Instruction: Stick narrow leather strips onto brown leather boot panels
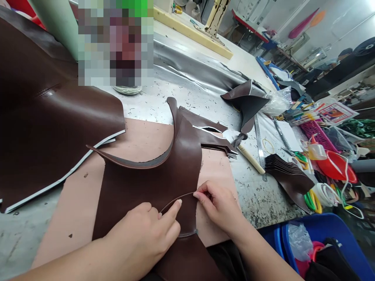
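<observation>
A dark brown leather piece lies in front of me on a pinkish board, its upper edge curling up. My left hand rests on the leather, index finger stretched out beside a thin brown strip; its other fingers are bent and partly hidden. At the leather's right edge, my right hand pinches the strip's end between thumb and fingers. A seam or edge crosses the leather just below the hands.
Large brown leather with a white edge covers the left. Beyond the work lie a hammer, a metal ruler and stacked leather pieces. Blue bins stand at lower right, and a notebook lies at right.
</observation>
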`<state>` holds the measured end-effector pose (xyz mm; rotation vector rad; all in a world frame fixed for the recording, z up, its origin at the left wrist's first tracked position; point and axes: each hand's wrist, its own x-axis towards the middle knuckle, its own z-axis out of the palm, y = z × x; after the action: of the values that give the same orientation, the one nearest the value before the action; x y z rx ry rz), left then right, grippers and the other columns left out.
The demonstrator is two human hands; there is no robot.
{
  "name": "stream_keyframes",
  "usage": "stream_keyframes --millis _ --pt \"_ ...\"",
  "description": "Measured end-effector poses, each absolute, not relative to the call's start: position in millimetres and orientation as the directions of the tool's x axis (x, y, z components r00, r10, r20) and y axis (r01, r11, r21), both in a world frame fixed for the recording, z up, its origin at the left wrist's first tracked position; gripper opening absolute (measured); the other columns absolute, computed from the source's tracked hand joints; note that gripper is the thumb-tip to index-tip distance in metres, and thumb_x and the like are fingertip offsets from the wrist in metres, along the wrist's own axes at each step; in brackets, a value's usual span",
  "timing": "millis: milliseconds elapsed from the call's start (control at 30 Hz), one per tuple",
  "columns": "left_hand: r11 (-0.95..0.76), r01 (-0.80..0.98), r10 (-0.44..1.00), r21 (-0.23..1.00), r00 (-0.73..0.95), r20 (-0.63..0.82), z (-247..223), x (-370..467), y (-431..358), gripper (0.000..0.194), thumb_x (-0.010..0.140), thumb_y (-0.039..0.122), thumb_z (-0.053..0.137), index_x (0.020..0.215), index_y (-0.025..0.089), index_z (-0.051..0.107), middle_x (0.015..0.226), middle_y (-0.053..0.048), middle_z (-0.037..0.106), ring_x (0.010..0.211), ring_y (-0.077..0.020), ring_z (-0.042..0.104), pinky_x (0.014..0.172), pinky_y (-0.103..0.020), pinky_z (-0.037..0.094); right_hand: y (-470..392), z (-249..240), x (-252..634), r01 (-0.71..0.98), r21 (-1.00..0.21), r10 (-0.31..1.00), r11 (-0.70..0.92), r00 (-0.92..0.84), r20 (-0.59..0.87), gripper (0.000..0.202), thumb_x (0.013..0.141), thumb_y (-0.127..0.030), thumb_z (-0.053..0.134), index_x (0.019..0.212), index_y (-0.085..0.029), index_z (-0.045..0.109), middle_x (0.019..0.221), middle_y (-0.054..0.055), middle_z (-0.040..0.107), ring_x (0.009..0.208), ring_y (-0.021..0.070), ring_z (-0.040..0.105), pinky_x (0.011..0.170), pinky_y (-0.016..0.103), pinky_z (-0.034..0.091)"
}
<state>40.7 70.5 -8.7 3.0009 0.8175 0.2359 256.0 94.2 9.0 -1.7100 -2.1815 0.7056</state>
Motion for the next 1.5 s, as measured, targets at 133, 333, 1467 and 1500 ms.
stream_keyframes --millis 133,333,1467,1500 --pt "-0.876 0.480 0.480 0.051 0.877 -0.005 -1.5 51.7 78.5 0.018 0.068 0.014 0.052 0.083 0.018 0.061 0.129 -0.012 0.050 0.046 -0.0156 0.054 0.043 -0.030 0.024 101.0 17.8 253.4 0.877 -0.471 0.952 0.095 -0.219 -0.216 0.017 0.084 -0.028 0.049 0.069 -0.020 0.050 0.066 0.000 0.059 0.060 0.0135 0.053 0.054 0.025 0.037" --pt "-0.891 0.450 0.439 0.065 0.888 -0.138 11.0 68.4 90.6 0.027 0.071 0.012 0.052 0.095 0.016 0.063 0.132 -0.015 0.044 0.049 -0.0189 0.058 0.041 -0.031 0.028 122.4 13.6 262.7 0.748 -0.643 0.975 -0.166 0.027 -0.220 0.030 0.067 -0.041 0.067 0.071 -0.021 0.045 0.066 -0.002 0.054 0.058 0.0135 0.050 0.052 0.025 0.037" --pt "-0.687 0.725 0.726 0.046 0.687 0.021 9.2 34.5 112.8 0.052 0.085 0.027 0.050 0.134 0.017 0.036 0.141 -0.009 0.035 0.130 -0.0282 0.032 0.105 -0.048 0.030 212.7 15.2 253.1 0.940 -0.183 0.926 0.287 -0.224 0.304 0.020 0.084 -0.019 0.051 0.099 -0.015 0.064 0.096 0.012 0.067 0.091 0.0263 0.058 0.086 0.041 0.036" --pt "-0.675 0.737 0.738 0.044 0.675 0.014 10.1 35.3 112.9 0.051 0.086 0.027 0.050 0.134 0.016 0.036 0.140 -0.009 0.036 0.129 -0.0281 0.033 0.104 -0.047 0.031 212.1 15.0 252.9 0.941 -0.194 0.924 0.278 -0.206 0.323 0.021 0.083 -0.019 0.051 0.100 -0.014 0.064 0.095 0.012 0.066 0.091 0.0266 0.058 0.086 0.041 0.036"
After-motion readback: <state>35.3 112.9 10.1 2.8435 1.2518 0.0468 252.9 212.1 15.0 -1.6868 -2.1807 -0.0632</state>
